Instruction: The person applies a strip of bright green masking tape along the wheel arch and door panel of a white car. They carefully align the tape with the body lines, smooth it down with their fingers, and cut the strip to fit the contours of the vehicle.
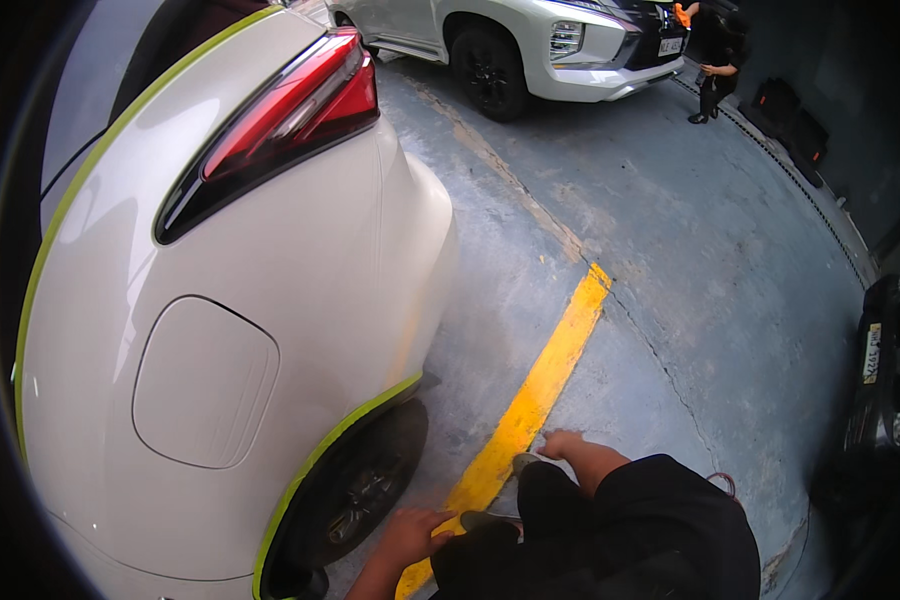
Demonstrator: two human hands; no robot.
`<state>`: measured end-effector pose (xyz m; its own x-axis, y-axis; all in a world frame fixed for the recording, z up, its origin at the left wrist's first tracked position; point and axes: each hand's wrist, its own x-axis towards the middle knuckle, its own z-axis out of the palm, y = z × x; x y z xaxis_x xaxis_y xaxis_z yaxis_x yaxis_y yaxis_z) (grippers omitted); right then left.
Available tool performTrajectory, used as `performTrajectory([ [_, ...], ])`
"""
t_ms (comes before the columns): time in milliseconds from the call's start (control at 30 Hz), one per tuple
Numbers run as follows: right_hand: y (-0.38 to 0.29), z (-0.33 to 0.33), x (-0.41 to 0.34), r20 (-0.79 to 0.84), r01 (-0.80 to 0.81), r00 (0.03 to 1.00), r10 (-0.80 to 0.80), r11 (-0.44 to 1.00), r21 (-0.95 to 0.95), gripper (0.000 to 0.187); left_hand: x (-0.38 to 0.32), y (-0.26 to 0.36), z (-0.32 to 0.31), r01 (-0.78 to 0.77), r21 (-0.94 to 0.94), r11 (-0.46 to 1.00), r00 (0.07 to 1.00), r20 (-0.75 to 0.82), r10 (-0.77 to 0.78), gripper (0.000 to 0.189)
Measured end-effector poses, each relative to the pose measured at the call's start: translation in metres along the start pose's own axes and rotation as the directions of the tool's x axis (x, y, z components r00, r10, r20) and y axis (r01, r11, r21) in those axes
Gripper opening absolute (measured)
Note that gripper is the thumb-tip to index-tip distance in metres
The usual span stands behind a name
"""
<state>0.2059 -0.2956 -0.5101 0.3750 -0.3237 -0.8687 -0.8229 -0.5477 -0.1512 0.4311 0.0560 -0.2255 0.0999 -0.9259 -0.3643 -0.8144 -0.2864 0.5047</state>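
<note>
My left hand point(412, 534) is at the bottom centre, beside the rear wheel point(356, 499) of a white car; its index finger points out and it holds nothing that I can see. My right hand point(559, 444) hangs low over the floor near a yellow stripe point(544, 382), partly hidden by the forearm, so its fingers are unclear. The car's rear fender point(322, 322) fills the left side, with a closed fuel door point(206, 382) and a red tail light point(300, 112). Green masking tape point(345, 421) edges the wheel arch and the panel's far edge.
A white SUV point(517, 45) stands at the top, with a person point(720, 67) at its front wiping with an orange cloth point(682, 15). A dark vehicle point(889, 390) is at the right edge. Black items point(787, 124) lean by the wall. A thin hose point(724, 480) lies behind me.
</note>
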Motion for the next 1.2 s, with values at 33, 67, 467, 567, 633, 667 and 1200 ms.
performTrajectory([
  [33, 0.052, -0.030, -0.051, -0.007, -0.293, 0.954, 0.300, 0.936, 0.195, 0.072, -0.025, 0.013, 0.000, 0.061, 0.006, 0.998, 0.998, 0.021, -0.061, 0.047],
  [67, 0.105, -0.062, -0.110, -0.007, -0.530, 0.814, 0.581, 0.747, 0.401, 0.063, -0.047, 0.028, -0.001, 0.133, -0.040, 0.990, 0.990, 0.053, -0.131, 0.047],
  [467, 0.235, -0.189, -0.240, -0.597, 0.058, 0.653, 0.466, 0.756, 0.652, 0.062, -0.139, 0.106, 0.015, 0.385, -0.143, 0.912, 0.914, -0.078, -0.398, 0.051],
  [567, 0.109, -0.167, -0.260, -0.629, 0.287, 0.748, 0.214, 0.749, 0.596, 0.060, -0.169, 0.130, 0.006, 0.363, -0.155, 0.919, 0.900, -0.198, -0.389, 0.049],
  [633, 0.063, -0.127, -0.259, -0.609, 0.392, 0.781, -0.139, 0.868, 0.305, 0.062, -0.202, 0.153, 0.012, 0.390, -0.185, 0.902, 0.865, -0.263, -0.428, 0.048],
  [667, 0.042, -0.103, -0.259, -0.519, 0.380, 0.816, -0.254, 0.913, 0.149, 0.065, -0.222, 0.157, 0.023, 0.401, -0.194, 0.895, 0.842, -0.305, -0.444, 0.048],
  [1200, 0.053, 0.168, -0.264, 0.112, 0.213, 0.976, -0.185, 0.912, -0.350, 0.069, -0.608, 0.207, 0.452, 0.672, -0.739, -0.051, 0.198, 0.246, -0.949, 0.055],
])
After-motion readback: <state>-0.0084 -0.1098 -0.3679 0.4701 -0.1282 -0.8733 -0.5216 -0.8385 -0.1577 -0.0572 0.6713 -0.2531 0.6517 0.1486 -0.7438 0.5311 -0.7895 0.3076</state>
